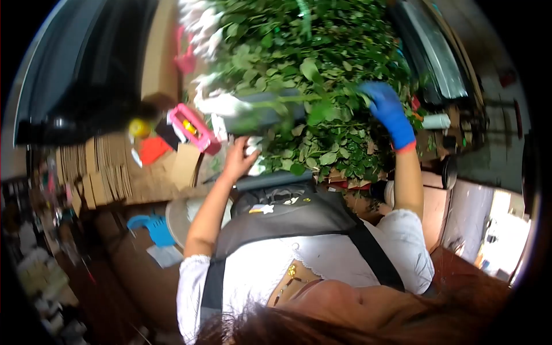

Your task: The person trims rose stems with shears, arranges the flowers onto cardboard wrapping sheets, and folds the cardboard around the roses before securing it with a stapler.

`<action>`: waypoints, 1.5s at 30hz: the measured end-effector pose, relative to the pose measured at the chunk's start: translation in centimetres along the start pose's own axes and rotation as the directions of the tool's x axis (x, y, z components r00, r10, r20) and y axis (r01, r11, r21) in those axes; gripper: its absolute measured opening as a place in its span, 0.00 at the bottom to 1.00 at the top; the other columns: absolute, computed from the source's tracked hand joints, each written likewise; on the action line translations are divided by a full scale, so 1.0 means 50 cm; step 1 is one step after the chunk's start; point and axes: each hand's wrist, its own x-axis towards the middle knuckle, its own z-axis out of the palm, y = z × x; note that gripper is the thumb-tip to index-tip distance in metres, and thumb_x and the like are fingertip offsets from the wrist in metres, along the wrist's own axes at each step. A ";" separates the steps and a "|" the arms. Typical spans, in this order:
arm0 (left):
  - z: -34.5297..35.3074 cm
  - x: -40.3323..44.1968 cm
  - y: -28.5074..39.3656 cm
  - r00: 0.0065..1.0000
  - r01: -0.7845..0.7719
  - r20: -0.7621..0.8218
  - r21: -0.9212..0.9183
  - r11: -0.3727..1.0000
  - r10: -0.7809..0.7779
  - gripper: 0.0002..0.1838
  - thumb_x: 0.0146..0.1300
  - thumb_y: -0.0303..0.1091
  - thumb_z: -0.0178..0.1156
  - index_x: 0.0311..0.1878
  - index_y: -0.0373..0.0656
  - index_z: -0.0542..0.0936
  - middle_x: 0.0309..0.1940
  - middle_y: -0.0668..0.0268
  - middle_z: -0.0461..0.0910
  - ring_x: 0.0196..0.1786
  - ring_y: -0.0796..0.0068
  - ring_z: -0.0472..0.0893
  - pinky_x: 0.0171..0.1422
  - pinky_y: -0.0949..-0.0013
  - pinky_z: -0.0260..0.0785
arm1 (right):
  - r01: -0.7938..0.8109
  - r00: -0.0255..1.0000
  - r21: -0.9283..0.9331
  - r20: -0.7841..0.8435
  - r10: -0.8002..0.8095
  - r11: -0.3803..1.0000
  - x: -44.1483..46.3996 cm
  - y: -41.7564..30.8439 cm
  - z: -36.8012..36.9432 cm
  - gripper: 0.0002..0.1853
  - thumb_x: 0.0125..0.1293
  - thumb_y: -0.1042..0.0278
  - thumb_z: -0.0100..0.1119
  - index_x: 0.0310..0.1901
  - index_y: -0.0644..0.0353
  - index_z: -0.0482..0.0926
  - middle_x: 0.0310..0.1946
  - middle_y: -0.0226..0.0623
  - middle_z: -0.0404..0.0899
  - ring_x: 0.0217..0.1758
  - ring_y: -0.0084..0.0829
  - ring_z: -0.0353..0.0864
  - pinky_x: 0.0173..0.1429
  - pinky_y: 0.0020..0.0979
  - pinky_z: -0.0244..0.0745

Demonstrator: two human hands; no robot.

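My bare left hand (pixel 238 158) is at the near left edge of the leafy pile, fingers bent around a white flower head (pixel 254 150). My right hand (pixel 388 112), in a blue glove, is over the leaves on the right. Motion blurs it, but its fingers look closed on the end of a green flower stem (pixel 287 99). That stem runs left to blurred white flower heads (pixel 221 103). Beneath spreads a thick heap of green leafy stems (pixel 322 57), with more white flower heads (pixel 201 29) along its far left side.
A pink holder (pixel 195 129) with a yellow item stands left of the flowers. Near it lie an orange-red piece (pixel 154 151) and stacked cardboard pieces (pixel 106 172). Dark shiny bundles (pixel 86 63) flank the far left; clear wrapping (pixel 443 57) lies right. A blue plastic item (pixel 158 229) sits lower left.
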 end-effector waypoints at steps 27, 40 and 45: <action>0.009 -0.008 0.002 0.996 -0.024 -0.079 0.084 0.996 0.030 0.27 0.56 0.38 0.72 0.55 0.37 0.72 0.44 0.51 0.76 0.52 0.48 0.74 0.55 0.53 0.69 | -0.253 0.803 0.006 0.560 0.206 0.967 0.113 -0.424 0.287 0.19 0.67 0.44 0.57 0.43 0.50 0.84 0.37 0.41 0.87 0.42 0.45 0.86 0.46 0.47 0.78; -0.021 0.013 0.068 0.940 0.065 -0.338 0.034 0.997 -0.050 0.16 0.71 0.39 0.58 0.28 0.38 0.77 0.25 0.54 0.77 0.35 0.47 0.77 0.39 0.52 0.68 | -0.265 0.807 -0.035 0.540 0.241 0.964 0.090 -0.414 0.375 0.18 0.64 0.44 0.60 0.38 0.52 0.84 0.36 0.42 0.85 0.41 0.45 0.85 0.48 0.47 0.78; 0.006 -0.029 0.044 0.846 0.109 -0.449 -0.383 0.917 -0.288 0.14 0.73 0.33 0.57 0.30 0.36 0.77 0.25 0.63 0.79 0.29 0.74 0.75 0.36 0.66 0.66 | -0.238 0.808 -0.039 0.546 0.221 0.970 0.099 -0.428 0.374 0.18 0.67 0.45 0.58 0.35 0.52 0.84 0.32 0.40 0.86 0.39 0.43 0.86 0.45 0.46 0.78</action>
